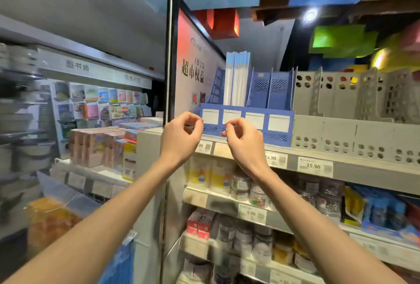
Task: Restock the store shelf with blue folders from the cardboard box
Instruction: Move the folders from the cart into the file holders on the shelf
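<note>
Several blue-and-white folders stand upright in a slot near the left end of a blue file rack on the top shelf. Both of my hands are raised just in front of the rack's lower left face. My left hand has loosely curled fingers near the rack's left corner and holds nothing that I can see. My right hand is curled the same way in front of the rack's front wall, also with nothing in it. The cardboard box is out of view.
A tall framed sign stands directly left of the rack. Grey perforated file racks fill the shelf to the right. Price tags line the shelf edge, with jars and packets on the shelves below. More shelving runs along the left.
</note>
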`<state>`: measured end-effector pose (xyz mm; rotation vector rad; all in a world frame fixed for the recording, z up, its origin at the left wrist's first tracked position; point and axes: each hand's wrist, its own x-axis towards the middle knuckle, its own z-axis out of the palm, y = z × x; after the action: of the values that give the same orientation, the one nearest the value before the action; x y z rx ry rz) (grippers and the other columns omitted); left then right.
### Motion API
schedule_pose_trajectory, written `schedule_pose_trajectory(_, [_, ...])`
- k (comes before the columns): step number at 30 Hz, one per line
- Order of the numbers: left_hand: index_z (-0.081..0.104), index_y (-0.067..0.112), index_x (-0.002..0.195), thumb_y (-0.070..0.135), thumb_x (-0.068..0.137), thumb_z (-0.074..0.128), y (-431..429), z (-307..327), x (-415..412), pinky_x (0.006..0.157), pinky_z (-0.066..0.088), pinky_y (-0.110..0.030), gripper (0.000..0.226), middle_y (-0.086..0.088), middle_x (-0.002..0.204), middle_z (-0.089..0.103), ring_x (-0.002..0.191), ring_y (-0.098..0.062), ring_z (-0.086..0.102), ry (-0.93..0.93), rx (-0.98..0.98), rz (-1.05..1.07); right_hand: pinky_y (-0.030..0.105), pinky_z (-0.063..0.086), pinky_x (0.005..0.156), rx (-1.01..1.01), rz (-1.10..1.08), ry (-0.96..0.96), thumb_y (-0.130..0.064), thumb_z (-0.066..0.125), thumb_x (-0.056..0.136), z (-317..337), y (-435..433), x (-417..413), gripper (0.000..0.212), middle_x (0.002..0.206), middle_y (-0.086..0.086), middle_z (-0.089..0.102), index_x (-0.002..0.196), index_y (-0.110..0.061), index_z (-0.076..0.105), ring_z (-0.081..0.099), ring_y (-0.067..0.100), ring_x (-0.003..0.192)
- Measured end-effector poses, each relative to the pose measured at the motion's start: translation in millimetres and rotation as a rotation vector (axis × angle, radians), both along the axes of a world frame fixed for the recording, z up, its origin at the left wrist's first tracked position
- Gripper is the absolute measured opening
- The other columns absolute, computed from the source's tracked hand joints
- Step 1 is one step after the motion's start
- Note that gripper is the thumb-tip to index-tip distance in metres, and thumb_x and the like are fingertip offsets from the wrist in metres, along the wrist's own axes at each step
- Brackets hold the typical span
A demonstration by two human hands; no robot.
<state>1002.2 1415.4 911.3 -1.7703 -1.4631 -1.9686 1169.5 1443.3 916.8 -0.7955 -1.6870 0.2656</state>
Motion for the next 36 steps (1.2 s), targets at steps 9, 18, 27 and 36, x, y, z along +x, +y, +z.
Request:
schedule_pose_trajectory(9, [0.066,0.035,0.085,0.044,0.089,0.056,-164,-128,-62,0.069,0.060,-0.046,0.014,0.012,0.082,0.073,0.070,-0.013,0.072,-0.063,-0.214,0.224,0.041,0.057,0.080,-0.255,0.403,0.024,-0.021,0.050,0.096,-128,-110,-78,0.015,0.084,-0.004,0.073,0.091,-0.027,0.063,0.070,0.007,0.081])
schedule_pose_trajectory(18, [0.066,0.036,0.088,0.038,0.082,0.062,-302,-263,-158,0.067,0.060,-0.051,0.008,0.004,0.082,0.075,0.063,-0.020,0.071,-0.346,-0.419,0.443,0.032,0.051,0.073,-0.584,0.675,-0.211,-0.011,0.052,0.094,-275,-210,-204,0.019,0.088,-0.001,0.074,0.095,-0.026,0.064,0.061,0.001,0.066])
schedule_pose_trajectory(27, [0.066,0.018,0.098,0.016,0.096,0.063,-387,-366,-280,0.061,0.060,-0.049,0.005,-0.005,0.089,0.072,0.057,-0.017,0.071,-0.481,-0.599,0.551,0.035,0.052,0.059,-0.851,0.791,-0.343,-0.008,0.046,0.100,-377,-282,-344,0.021,0.083,-0.003,0.073,0.095,-0.020,0.063,0.063,0.015,0.064])
schedule_pose_trajectory(36, [0.064,0.028,0.101,0.029,0.099,0.059,-410,-445,-420,0.065,0.060,-0.040,0.005,0.009,0.092,0.071,0.061,-0.011,0.071,-0.462,-0.837,0.514,0.028,0.049,0.057,-1.093,0.709,-0.403,-0.010,0.046,0.102,-450,-301,-469,0.017,0.092,0.009,0.072,0.097,-0.018,0.060,0.067,0.015,0.070])
